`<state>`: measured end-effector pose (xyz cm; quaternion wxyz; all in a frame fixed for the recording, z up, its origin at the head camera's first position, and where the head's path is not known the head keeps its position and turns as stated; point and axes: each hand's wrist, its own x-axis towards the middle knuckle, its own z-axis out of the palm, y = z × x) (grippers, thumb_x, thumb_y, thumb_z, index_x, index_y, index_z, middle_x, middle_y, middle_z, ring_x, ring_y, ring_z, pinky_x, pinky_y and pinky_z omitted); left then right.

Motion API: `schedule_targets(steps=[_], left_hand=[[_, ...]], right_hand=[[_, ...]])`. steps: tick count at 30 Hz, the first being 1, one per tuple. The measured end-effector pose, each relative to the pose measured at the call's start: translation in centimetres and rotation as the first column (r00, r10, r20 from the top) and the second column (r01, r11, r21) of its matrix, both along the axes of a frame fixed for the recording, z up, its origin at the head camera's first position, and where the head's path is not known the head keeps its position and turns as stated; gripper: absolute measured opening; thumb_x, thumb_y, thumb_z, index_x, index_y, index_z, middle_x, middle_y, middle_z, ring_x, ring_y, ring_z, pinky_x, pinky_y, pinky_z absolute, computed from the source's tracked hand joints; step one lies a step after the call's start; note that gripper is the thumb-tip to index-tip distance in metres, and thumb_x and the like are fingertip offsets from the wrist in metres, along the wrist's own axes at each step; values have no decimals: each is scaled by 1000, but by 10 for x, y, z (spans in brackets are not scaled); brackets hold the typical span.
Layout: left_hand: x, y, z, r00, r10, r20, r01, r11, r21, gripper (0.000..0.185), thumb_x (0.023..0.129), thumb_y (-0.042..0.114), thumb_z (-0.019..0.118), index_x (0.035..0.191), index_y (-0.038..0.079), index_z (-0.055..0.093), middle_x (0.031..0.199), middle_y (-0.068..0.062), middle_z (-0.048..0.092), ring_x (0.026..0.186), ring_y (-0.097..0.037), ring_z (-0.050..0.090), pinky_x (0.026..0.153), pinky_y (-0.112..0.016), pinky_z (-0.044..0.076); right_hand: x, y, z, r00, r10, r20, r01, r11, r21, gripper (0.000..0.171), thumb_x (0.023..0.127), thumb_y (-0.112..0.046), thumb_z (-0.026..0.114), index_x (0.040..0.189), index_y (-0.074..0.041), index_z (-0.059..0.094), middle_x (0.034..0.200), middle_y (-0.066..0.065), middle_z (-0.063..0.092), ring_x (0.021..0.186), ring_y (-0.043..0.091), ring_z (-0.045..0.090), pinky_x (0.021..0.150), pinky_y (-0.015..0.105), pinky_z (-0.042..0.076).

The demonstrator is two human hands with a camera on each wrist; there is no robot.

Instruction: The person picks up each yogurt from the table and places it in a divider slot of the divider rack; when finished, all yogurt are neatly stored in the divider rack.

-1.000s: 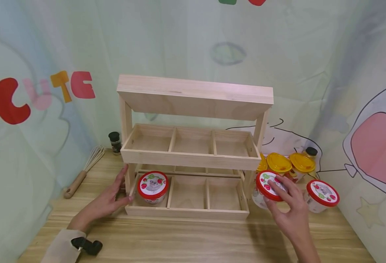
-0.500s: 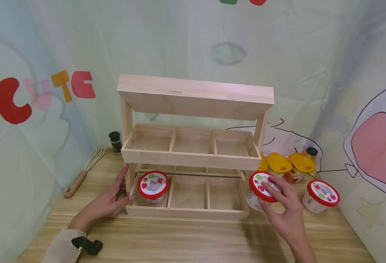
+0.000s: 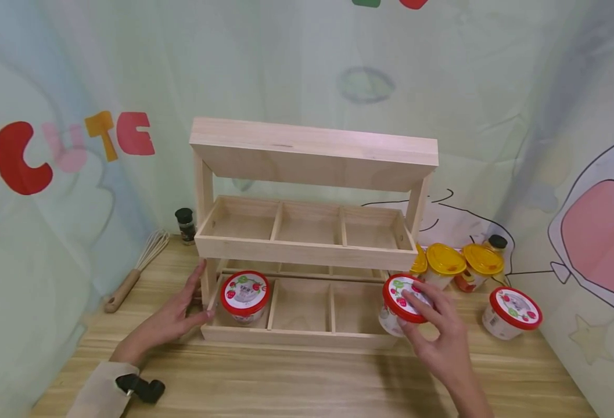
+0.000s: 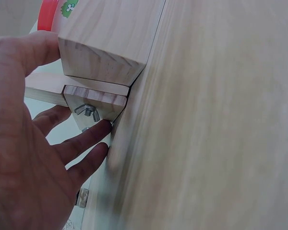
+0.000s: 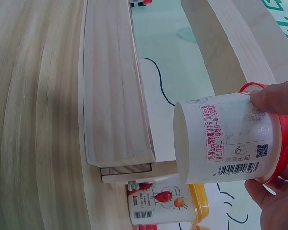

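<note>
Firstly, the left hand (image 3: pixel 168 322) lies flat with straight fingers against the left post of the pale, smooth wooden rack (image 3: pixel 307 252); just right of it a round red-lidded cup (image 3: pixel 244 296) sits in the lower left compartment; the right hand (image 3: pixel 440 342) grips a second red-lidded plastic cup (image 3: pixel 399 302), tilted, at the rack's lower right corner.

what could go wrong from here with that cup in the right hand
The right hand holds the red-lidded cup by its lid rim only, tilted and off the table, so the grip may slip. The cup is level with the right end wall of the rack's lower tray and could knock it. The left hand only rests against the rack's left post, so a bump might shift the rack.
</note>
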<state>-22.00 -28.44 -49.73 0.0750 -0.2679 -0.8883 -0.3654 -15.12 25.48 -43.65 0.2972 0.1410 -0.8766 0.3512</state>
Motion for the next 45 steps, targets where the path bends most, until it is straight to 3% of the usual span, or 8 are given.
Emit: schedule_targets(steps=[6, 12, 21, 26, 33, 39, 45], left_hand=[[-1, 0, 0, 1000, 2, -6, -2, 1000, -12, 117, 96, 16, 79, 173, 18, -10, 161, -41, 39, 128, -53, 66, 97, -62, 59], [-1, -1, -1, 1000, 7, -12, -7, 1000, -22, 117, 96, 16, 79, 173, 18, -9, 161, -41, 40, 128, -53, 66, 97, -57, 60], [0, 0, 0, 1000, 8, 6, -8, 1000, -12, 118, 96, 17, 79, 173, 20, -10, 163, -41, 36, 130, -56, 64, 98, -72, 55], [1, 0, 0, 1000, 7, 11, -7, 1000, -3, 118, 96, 16, 79, 173, 20, -10, 164, -43, 32, 131, -60, 61, 99, -76, 52], [0, 1, 1, 1000, 0, 25, 0, 1000, 12, 116, 97, 16, 78, 172, 20, -11, 163, -46, 31, 131, -64, 59, 99, -79, 51], [0, 2, 1, 1000, -2, 21, 2, 1000, 14, 116, 97, 16, 78, 172, 20, -10, 162, -46, 32, 131, -65, 59, 99, -79, 51], [-1, 1, 0, 1000, 15, -6, -15, 1000, -17, 116, 96, 16, 78, 172, 18, -9, 163, -45, 33, 133, -60, 60, 101, -73, 52]], right_hand=[[-2, -6, 0, 1000, 10, 6, -10, 1000, -2, 60, 81, -1, 89, 136, -23, 76, 152, 9, 63, 142, 26, 48, 100, -1, 38], [-7, -13, 2, 999, 39, -28, -39, 999, 4, 59, 81, -3, 89, 135, -24, 77, 151, 9, 65, 141, 31, 52, 101, 2, 39], [-16, -23, 2, 991, 101, -82, -100, 995, 20, 58, 79, -4, 90, 133, -23, 78, 148, 11, 66, 140, 31, 53, 106, 8, 40], [-19, -30, 5, 989, 125, -74, -124, 992, 26, 56, 81, -8, 90, 133, -24, 78, 149, 10, 66, 142, 32, 53, 110, 18, 42], [-23, -40, 4, 988, 144, -58, -142, 989, 37, 57, 81, -7, 91, 134, -23, 78, 150, 9, 65, 141, 30, 52, 106, 21, 49], [-30, -49, 1, 981, 161, -110, -157, 987, 45, 58, 78, -8, 91, 133, -24, 78, 147, 8, 67, 136, 30, 56, 97, 35, 59], [-34, -60, -1, 970, 207, -127, -203, 978, 43, 56, 78, -6, 90, 132, -21, 79, 147, 9, 67, 136, 32, 57, 98, 41, 61]])
